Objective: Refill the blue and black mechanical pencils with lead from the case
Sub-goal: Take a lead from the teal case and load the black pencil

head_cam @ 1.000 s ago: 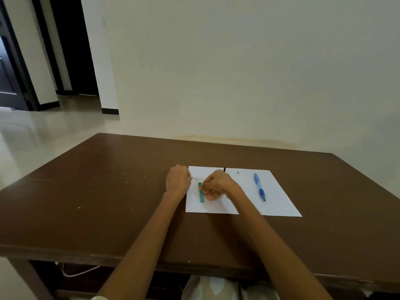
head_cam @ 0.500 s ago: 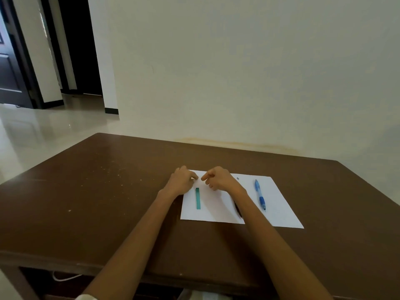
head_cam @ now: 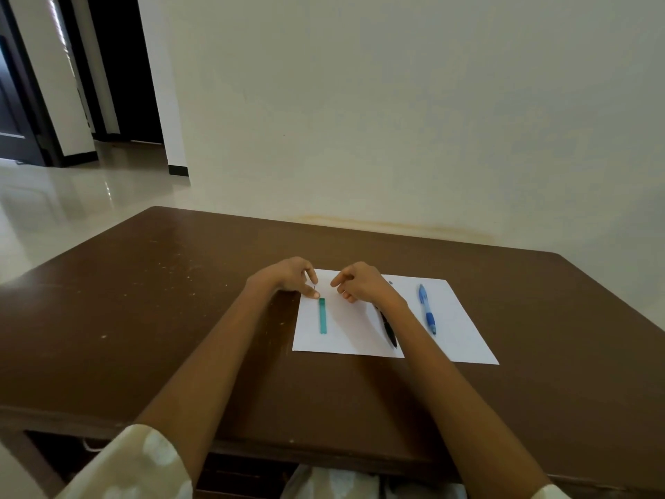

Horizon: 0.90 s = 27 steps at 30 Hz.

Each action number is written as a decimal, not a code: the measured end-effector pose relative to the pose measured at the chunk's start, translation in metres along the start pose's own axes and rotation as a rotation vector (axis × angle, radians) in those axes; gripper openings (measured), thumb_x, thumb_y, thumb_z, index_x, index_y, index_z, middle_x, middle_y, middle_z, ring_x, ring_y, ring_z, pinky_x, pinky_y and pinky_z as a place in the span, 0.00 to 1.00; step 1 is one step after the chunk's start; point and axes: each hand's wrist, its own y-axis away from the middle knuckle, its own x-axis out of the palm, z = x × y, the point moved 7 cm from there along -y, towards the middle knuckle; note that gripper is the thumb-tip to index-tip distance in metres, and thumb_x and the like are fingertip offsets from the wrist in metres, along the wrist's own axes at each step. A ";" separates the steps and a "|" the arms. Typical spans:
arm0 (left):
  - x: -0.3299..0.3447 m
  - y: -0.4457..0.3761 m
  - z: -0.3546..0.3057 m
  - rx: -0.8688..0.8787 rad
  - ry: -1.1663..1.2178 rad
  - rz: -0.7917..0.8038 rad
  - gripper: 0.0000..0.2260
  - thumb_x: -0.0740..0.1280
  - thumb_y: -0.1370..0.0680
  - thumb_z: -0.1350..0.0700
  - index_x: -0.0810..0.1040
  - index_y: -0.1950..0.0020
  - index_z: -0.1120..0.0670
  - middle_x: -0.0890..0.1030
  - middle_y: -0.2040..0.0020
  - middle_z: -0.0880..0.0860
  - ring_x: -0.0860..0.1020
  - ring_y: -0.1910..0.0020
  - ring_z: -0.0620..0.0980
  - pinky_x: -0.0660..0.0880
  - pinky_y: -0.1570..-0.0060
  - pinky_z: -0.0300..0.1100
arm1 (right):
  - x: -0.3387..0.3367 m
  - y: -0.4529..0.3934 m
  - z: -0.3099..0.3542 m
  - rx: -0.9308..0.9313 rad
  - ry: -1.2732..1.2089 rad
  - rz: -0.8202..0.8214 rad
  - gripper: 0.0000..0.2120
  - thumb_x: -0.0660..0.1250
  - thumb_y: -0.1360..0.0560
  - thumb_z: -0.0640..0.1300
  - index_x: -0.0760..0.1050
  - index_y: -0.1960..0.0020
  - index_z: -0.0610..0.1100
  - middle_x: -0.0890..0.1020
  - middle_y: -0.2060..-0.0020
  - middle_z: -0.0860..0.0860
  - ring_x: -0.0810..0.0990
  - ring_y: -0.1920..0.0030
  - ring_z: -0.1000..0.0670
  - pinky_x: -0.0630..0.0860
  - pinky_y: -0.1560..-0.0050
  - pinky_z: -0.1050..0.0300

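Note:
A teal lead case (head_cam: 322, 316) lies lengthwise on the left part of a white paper sheet (head_cam: 351, 342). My left hand (head_cam: 286, 279) rests just beyond the case's far end, thumb and forefinger pinched on a thin dark lead (head_cam: 316, 287). My right hand (head_cam: 361, 284) hovers to the right of it, fingers loosely curled and index finger pointing left, holding nothing. The black pencil (head_cam: 389, 331) lies on the paper, its far part hidden under my right wrist. The blue pencil (head_cam: 427, 310) lies on the right part of the sheet.
Everything sits on a brown wooden table (head_cam: 162, 300) pushed against a cream wall. A tiny grey piece (head_cam: 390, 282) lies on the paper beyond my right hand. Doorways and shiny floor are at the far left.
My right hand has let go of the teal case, which now lies flat on the paper. Both hands have moved slightly toward the far edge of the sheet, and the black pencil now shows.

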 end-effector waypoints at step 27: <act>0.002 0.018 0.007 0.269 0.209 -0.216 0.11 0.74 0.30 0.53 0.73 0.53 0.49 0.73 0.52 0.49 0.72 0.56 0.47 0.75 0.51 0.44 | 0.020 -0.011 0.014 0.237 -0.266 0.067 0.12 0.70 0.26 0.41 0.79 0.48 0.33 0.78 0.67 0.46 0.73 0.72 0.53 0.76 0.65 0.63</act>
